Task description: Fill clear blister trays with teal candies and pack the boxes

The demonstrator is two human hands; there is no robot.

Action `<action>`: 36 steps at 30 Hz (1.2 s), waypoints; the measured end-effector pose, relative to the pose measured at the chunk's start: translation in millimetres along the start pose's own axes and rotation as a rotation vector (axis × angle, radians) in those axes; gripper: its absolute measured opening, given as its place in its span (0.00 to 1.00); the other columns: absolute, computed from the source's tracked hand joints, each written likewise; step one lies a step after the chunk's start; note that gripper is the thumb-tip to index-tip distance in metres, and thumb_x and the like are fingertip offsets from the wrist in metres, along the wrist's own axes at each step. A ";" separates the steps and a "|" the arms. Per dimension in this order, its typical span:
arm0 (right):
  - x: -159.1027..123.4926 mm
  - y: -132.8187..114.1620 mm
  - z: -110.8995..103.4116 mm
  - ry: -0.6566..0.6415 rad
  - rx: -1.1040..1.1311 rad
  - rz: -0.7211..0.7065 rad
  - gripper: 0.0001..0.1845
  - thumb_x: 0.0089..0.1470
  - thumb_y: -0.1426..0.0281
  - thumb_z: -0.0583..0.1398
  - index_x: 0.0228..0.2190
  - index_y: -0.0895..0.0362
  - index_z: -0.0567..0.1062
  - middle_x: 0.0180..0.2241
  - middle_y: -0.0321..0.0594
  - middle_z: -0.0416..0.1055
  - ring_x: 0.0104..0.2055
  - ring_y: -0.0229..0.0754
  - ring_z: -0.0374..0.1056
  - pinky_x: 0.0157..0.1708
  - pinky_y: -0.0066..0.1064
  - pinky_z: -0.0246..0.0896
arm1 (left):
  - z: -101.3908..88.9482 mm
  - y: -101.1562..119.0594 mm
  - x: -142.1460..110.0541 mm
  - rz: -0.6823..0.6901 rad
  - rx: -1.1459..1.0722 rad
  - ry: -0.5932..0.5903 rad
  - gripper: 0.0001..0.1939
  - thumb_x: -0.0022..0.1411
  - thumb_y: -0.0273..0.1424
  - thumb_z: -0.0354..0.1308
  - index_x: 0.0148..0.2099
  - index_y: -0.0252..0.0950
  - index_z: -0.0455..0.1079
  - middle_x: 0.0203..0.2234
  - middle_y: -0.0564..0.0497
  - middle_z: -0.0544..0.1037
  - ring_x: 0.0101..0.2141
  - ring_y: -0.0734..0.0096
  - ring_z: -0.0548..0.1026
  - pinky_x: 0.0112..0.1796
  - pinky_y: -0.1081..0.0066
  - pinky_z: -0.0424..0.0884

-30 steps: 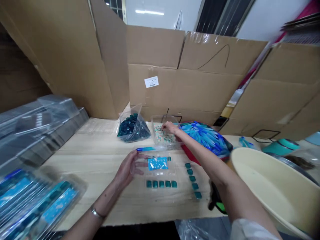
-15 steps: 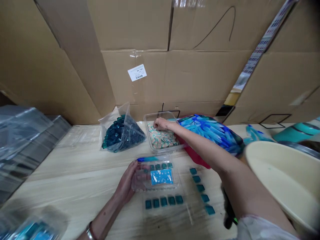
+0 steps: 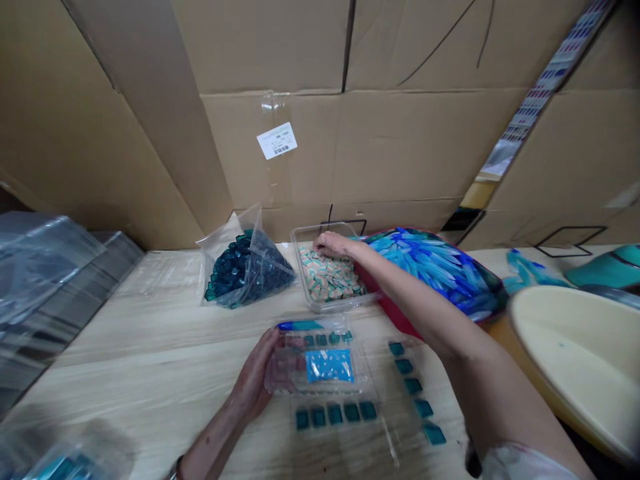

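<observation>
Right hand has edged slightly rightward across the tray since the last frame; left hand and its box have dropped a little lower in the head view.

Right arm reaches in from the lower right, elbow low, wrist bent, and crosses above the table. Hand sits palm down at the far side of a clear plastic tray, its fingers curled down among small pale tiles patterned in teal. Cannot tell whether they pinch a tile.

Left forearm comes up from the bottom edge, a metal bracelet at the wrist. Left fingers wrap the near-left side of a clear plastic box, gripping it just above the table. Inside: blue card, teal tiles along its far side, blue strip at the far edge.

Below and right of the box, teal tiles lie in a row and a column on a clear plastic sheet. Beyond the tray's left side sits a plastic bag of dark teal tiles. Blue-and-red patterned bag lies just right of the tray, touching it. Cream basin at right; stacked clear packs at left, on a wooden table, cardboard sheets behind.
</observation>
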State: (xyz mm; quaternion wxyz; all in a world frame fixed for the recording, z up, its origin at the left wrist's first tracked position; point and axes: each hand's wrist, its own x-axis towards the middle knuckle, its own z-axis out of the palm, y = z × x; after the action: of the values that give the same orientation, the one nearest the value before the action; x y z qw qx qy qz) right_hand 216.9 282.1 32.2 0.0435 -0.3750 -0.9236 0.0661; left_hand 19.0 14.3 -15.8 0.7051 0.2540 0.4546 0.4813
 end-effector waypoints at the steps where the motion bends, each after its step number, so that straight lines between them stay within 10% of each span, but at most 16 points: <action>1: 1.9 1.1 -1.2 -0.017 0.020 -0.030 0.08 0.45 0.76 0.58 0.28 0.60 0.77 0.28 0.39 0.75 0.30 0.36 0.65 0.28 0.23 0.51 | 0.5 0.1 -0.5 -0.011 0.009 -0.003 0.18 0.57 0.41 0.56 0.47 0.35 0.66 0.39 0.44 0.76 0.27 0.65 0.77 0.16 0.72 0.70; 10: 24.4 5.1 15.0 -0.080 0.464 0.192 0.08 0.44 0.79 0.59 0.30 0.59 0.72 0.21 0.34 0.72 0.20 0.32 0.65 0.24 0.23 0.60 | -0.2 -1.7 -1.7 -0.045 0.043 -0.047 0.21 0.58 0.44 0.54 0.47 0.34 0.65 0.36 0.42 0.76 0.24 0.66 0.75 0.17 0.71 0.69; 36: 14.4 16.6 8.9 -0.022 0.404 0.129 0.06 0.40 0.72 0.63 0.25 0.61 0.75 0.20 0.32 0.69 0.23 0.31 0.61 0.24 0.21 0.54 | 0.1 -1.4 -1.4 -0.037 0.028 -0.037 0.20 0.57 0.43 0.55 0.45 0.34 0.66 0.41 0.41 0.75 0.27 0.65 0.76 0.17 0.72 0.69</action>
State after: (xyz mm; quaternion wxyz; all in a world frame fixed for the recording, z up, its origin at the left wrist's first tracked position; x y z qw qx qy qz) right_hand 216.8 303.2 21.2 0.1036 -0.4164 -0.8661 0.2565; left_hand 19.5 12.5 -16.3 0.7185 0.2643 0.4528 0.4570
